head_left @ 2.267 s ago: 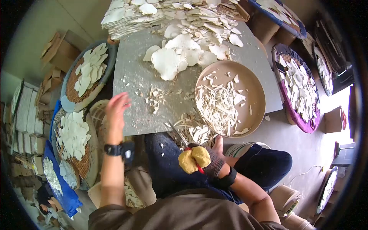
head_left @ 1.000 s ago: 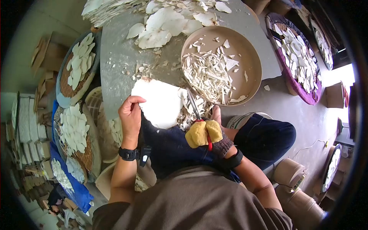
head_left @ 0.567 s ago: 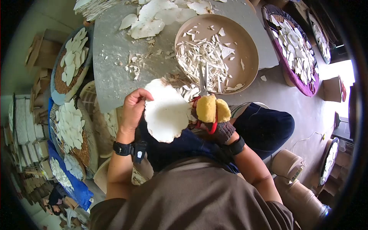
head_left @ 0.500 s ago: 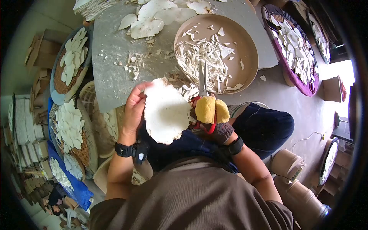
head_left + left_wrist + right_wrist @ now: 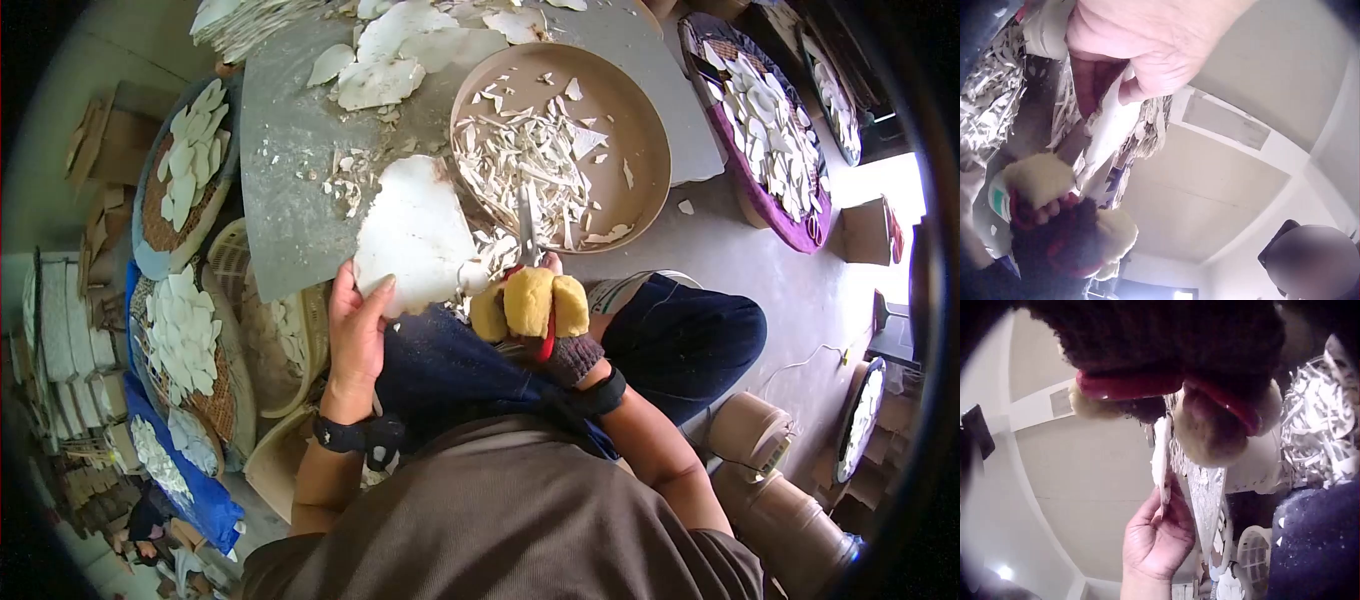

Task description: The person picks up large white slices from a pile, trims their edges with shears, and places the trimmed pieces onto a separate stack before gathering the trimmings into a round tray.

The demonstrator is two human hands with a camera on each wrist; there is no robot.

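Observation:
A thin white slice [image 5: 408,235] with a rough, brownish edge slants over the near edge of the table. My bare left hand [image 5: 358,340] pinches its near left side, thumb on top. The right wrist view shows the slice edge-on above that left hand [image 5: 1159,544]. My right hand [image 5: 574,360], in a dark knitted glove with yellow sponge pads [image 5: 528,303], grips red-handled scissors [image 5: 527,225]. Their blades point away, toward the round tray, just right of the slice. In the left wrist view, the gloved fingers partly hide the red handles.
A round brown tray [image 5: 655,200] of white strips sits on the grey table [image 5: 290,220]. More slices [image 5: 385,80] and a stack [image 5: 245,30] lie behind. Baskets of slices flank both sides, including a purple-rimmed one [image 5: 735,175]. Trimmings lie below the tray.
The left hand reached out, came back with a slice beside the scissors, then shifted its grip and turned the slice up and away. The scissors stayed in the right hand, shifting slightly.

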